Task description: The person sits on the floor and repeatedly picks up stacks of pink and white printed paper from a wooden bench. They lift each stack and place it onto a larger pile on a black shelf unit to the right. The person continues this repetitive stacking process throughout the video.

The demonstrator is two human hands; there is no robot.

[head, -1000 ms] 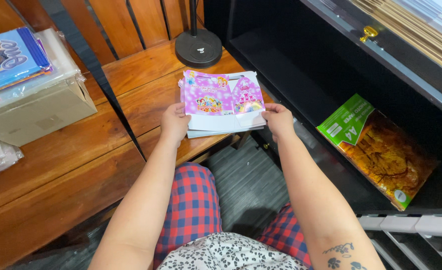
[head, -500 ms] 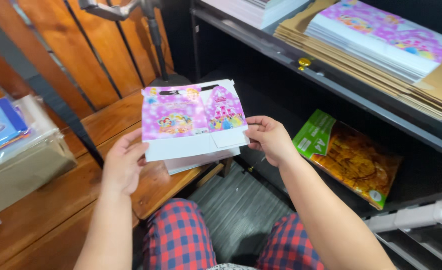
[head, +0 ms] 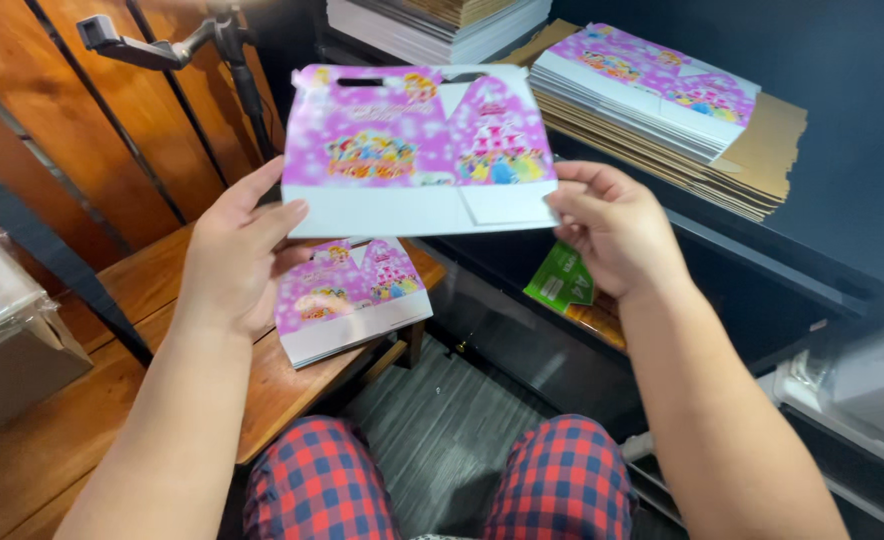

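Observation:
I hold one flat, unfolded pink-and-white cardboard box blank point(head: 417, 150) with cartoon pictures up in front of me. My left hand point(head: 234, 250) grips its lower left edge and my right hand point(head: 612, 225) grips its lower right edge. Below it, a stack of the same pink blanks point(head: 350, 298) lies on the corner of the wooden table point(head: 152, 300), close under my left hand.
A second stack of pink blanks point(head: 652, 90) rests on brown cardboard sheets point(head: 762, 160) on the black shelf at right. A green paper pack point(head: 559, 282) lies on the lower shelf. A black stand point(head: 232, 60) rises behind; a cardboard box point(head: 7, 340) sits at left.
Both hands have lifted one blank off the table stack and raised it high in front of me. The view has tilted up toward the shelf.

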